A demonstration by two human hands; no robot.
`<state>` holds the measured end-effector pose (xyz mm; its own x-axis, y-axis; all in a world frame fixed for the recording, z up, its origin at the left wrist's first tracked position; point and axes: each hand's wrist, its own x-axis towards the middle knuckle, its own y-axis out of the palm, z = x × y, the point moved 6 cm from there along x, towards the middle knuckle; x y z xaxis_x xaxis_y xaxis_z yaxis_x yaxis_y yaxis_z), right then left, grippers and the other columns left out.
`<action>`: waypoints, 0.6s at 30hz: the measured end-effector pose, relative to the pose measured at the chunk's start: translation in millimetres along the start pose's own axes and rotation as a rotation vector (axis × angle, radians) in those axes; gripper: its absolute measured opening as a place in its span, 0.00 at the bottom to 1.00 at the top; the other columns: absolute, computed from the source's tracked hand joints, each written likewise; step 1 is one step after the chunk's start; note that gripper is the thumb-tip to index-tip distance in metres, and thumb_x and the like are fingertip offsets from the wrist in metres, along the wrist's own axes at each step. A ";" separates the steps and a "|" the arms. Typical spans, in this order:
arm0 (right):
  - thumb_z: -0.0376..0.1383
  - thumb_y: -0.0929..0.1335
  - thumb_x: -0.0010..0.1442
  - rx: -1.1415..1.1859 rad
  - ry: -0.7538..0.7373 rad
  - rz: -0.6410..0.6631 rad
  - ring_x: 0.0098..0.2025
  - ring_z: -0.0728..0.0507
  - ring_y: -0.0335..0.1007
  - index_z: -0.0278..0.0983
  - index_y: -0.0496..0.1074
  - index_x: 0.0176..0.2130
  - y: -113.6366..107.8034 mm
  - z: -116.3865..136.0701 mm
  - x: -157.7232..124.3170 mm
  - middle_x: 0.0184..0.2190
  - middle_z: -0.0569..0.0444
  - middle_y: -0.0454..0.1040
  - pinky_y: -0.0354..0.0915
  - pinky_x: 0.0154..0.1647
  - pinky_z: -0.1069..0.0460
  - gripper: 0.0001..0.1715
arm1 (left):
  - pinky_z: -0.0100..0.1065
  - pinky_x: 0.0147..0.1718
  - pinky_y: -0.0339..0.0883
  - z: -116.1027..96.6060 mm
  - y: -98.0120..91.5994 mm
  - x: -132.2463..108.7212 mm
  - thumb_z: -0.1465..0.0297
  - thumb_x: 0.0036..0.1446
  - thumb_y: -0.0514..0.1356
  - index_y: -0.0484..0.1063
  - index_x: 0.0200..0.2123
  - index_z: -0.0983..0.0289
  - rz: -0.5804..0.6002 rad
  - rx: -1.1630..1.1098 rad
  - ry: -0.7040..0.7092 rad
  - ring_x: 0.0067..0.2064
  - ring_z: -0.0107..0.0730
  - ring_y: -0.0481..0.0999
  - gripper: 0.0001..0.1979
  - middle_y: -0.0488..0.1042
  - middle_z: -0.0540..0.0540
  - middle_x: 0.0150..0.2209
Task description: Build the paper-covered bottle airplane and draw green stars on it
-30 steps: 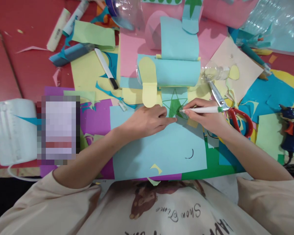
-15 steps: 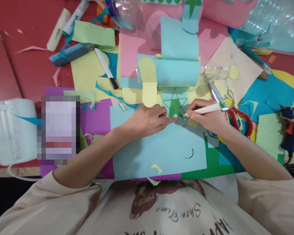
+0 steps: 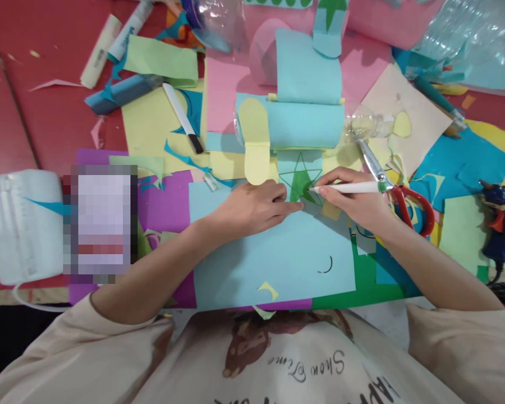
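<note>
As marker (image 3: 349, 188) inks star (image 3: 299, 180), left hand (image 3: 252, 209) presses

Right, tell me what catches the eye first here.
At centre, the right hand grips a white marker pen, its tip on a green star outline drawn on light blue paper. The left hand rests beside the star. Red-handled scissors lie just right of the hands.

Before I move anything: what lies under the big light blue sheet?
The light blue sheet overlaps purple paper, which shows past its left edge, and green paper past its right. Whatever lies beneath its middle is covered.
</note>
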<state>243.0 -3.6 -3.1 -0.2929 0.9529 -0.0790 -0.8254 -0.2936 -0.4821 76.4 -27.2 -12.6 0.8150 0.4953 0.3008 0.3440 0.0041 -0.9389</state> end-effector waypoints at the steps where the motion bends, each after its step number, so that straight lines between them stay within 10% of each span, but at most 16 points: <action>1: 0.36 0.68 0.57 -0.012 0.005 0.003 0.26 0.52 0.63 0.35 0.73 0.31 0.2 0.1 0.0 0.26 0.56 0.74 0.57 0.24 0.55 0.05 | 0.28 0.24 0.58 0.0 0.0 0.0 0.71 0.65 0.50 0.73 0.47 0.56 0.000 0.001 -0.001 0.28 0.26 0.65 0.14 0.69 0.50 0.28; 18: 0.28 0.67 0.51 -0.012 0.038 0.025 0.24 0.52 0.60 0.36 0.69 0.23 0.9 -5.3 -0.5 0.22 0.58 0.70 0.54 0.23 0.55 0.07 | 0.27 0.25 0.58 0.6 1.4 0.1 0.71 0.66 0.49 0.72 0.49 0.55 0.039 0.013 -0.001 0.28 0.25 0.65 0.15 0.69 0.50 0.28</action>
<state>244.9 -3.9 -8.1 -0.2946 0.9475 -0.1245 -0.8122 -0.3169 -0.4897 76.7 -26.6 -14.0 0.8273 0.4961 0.2635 0.3055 -0.0036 -0.9522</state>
